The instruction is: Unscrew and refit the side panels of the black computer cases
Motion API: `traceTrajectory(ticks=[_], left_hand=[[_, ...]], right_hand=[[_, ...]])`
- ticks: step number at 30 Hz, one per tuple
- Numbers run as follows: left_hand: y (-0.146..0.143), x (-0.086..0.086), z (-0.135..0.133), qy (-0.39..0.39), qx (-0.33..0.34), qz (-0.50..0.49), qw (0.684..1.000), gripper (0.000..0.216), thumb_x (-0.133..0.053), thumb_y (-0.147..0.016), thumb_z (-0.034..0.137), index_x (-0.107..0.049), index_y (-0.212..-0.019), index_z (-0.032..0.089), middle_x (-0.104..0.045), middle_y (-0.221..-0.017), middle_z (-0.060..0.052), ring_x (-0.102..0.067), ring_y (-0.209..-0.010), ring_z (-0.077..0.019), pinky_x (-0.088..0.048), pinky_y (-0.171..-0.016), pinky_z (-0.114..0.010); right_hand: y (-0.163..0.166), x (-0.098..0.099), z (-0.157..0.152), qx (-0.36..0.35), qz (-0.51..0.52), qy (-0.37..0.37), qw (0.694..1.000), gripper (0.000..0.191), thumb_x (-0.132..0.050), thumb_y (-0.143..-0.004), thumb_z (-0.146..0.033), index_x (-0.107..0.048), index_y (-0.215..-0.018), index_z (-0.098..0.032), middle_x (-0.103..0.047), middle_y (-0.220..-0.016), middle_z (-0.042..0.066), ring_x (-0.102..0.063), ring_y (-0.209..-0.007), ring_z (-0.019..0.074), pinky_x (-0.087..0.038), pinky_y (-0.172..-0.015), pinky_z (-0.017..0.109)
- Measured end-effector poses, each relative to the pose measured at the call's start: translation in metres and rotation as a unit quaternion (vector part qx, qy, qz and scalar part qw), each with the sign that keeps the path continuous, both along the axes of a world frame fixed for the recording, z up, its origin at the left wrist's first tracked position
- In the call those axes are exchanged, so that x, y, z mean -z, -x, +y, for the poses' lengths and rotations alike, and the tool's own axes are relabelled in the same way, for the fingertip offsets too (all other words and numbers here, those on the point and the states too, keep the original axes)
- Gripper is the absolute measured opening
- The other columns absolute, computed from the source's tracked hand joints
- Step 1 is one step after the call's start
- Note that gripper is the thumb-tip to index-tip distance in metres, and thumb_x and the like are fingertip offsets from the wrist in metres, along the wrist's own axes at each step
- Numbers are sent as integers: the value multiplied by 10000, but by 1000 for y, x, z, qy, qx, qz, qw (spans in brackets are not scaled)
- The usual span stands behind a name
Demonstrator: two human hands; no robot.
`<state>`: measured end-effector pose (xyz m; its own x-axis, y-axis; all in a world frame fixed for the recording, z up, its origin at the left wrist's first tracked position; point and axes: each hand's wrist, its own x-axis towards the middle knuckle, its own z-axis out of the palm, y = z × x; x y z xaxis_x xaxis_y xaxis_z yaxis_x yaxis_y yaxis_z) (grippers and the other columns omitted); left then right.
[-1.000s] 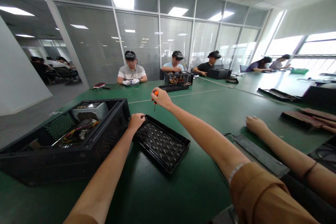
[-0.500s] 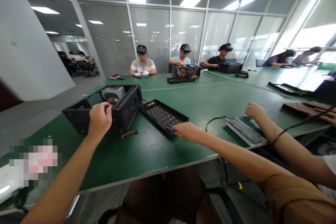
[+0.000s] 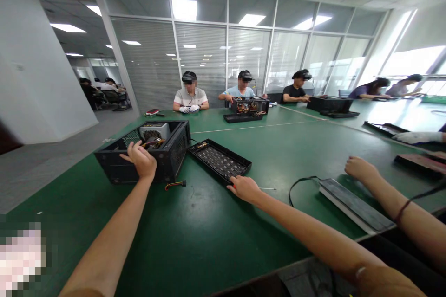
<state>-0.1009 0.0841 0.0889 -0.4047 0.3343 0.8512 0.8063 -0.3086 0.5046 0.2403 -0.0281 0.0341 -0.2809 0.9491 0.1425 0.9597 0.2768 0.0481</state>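
Note:
My left hand (image 3: 142, 160) is at the near upper edge of a black computer case (image 3: 125, 164), its fingers partly spread and partly hidden over the rim. A silver power supply (image 3: 153, 131) and bundled wires sit inside the open-topped case. My right hand (image 3: 245, 189) is closed round the red handle of a screwdriver (image 3: 267, 189), whose thin shaft points right. That hand is by the near corner of a black front panel (image 3: 223, 158) with a mesh inner face, lying beside the case. A short red-and-yellow cable with a black connector (image 3: 183, 184) lies on the table.
On my right, a co-worker's closed hand (image 3: 362, 170) is near a flat grey-topped box (image 3: 355, 204) with a black cable. Across the green table (image 3: 216, 232), co-workers sit by another opened case (image 3: 250, 106) and a black case (image 3: 329, 104). A gloved hand (image 3: 418, 137) shows at far right.
My left hand's fingers have gone from pinched together to spread at the case edge. The view has tilted up. My right hand still holds the screwdriver, its shaft now visible.

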Motion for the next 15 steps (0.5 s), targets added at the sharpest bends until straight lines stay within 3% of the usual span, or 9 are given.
traceTrajectory(ticks=[10,15], left_hand=[[-13,8,175,-15,21,10,1000,298,-203,-880,140,-392,-1101,71,-427,-1203,-180,-197,-1267,-212,107,-988,-559],[-9,7,256,4,19,18,1000,291,-215,-889,149,-405,-1092,61,-415,-1221,-184,-146,-1282,-226,73,-975,-592]], right_hand=[[29,23,181,43,2,-71,997,378,-308,-878,-406,-426,-1147,-168,-570,-990,106,-598,-798,221,-442,-633,314],[46,26,239,67,-23,-77,995,546,-384,-850,-388,-252,-1299,-106,-548,-1009,154,-599,-765,217,-446,-601,310]])
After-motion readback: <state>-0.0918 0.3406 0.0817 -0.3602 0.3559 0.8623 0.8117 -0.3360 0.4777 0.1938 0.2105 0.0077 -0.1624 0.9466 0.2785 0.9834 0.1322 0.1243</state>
